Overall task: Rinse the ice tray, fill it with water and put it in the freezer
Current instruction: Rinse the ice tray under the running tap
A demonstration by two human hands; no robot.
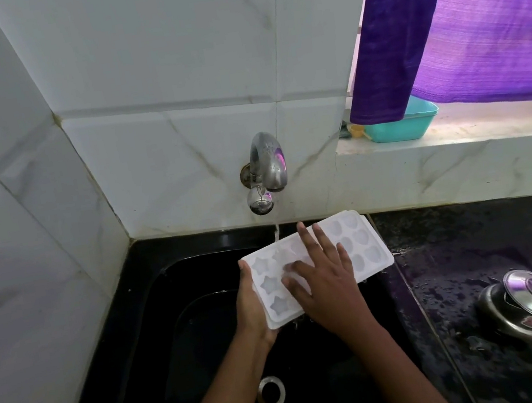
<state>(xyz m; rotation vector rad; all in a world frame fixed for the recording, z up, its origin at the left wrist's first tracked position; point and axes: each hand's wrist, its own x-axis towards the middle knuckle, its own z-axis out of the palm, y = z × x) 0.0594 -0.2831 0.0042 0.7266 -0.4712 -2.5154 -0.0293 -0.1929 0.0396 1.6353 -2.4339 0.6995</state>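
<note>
Tap [266, 166] on wall behind sink [180, 283]. Ice tray [363, 238] over sink, far right; left hand [251, 307] at its near-left end, right hand [324, 279] on top. Pot [525, 304] on counter [456, 259] right of sink. Tub [419, 125] on ledge [471, 132] behind-right.

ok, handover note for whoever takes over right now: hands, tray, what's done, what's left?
Left hand: grips the left end of the white ice tray.
Right hand: lies flat on the tray's top, fingers spread.
Tray: held over the black sink, moulds up; the water stream from the running tap lands on its left part.
Done: rinse under way.
Left: finish the rinse, fill the moulds, carry to the freezer, which is not in view.
</note>
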